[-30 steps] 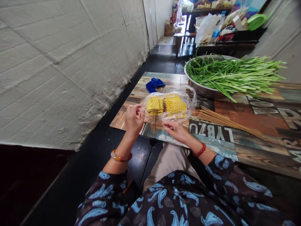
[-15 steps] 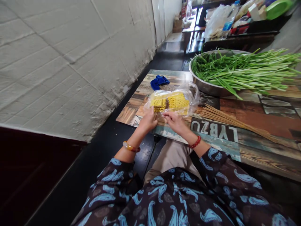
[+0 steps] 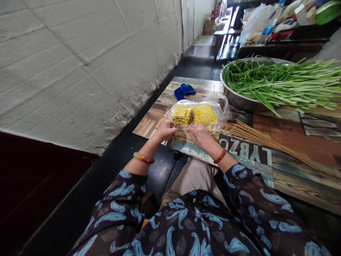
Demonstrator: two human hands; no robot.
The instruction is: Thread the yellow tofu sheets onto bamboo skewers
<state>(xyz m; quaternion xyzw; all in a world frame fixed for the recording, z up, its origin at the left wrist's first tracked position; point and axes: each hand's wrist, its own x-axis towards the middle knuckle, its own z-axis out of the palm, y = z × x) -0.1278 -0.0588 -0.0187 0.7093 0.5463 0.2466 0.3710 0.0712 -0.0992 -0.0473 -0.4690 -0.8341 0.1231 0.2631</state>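
Observation:
A clear plastic bag lies on the table in front of me, with yellow, lattice-cut food pieces in two groups inside it. At the bag's near left corner my left hand is closed around thin wooden skewers. Their ends stick out below the fingers, and the left group of yellow pieces sits just above that hand. My right hand is closed at the bag's near edge, palm down, fingertips pinching the plastic. Whether anything else is between those fingertips is hidden.
A metal basin heaped with long green stalks stands at the back right. Loose wooden skewers lie right of the bag. A crumpled blue cloth rests behind it. The pale wall runs along the left, beyond the table edge.
The view has shifted slightly, moving the table and basin a little right. My left hand has drawn a little away from the right one; skewer ends now show below it. My right hand is flatter.

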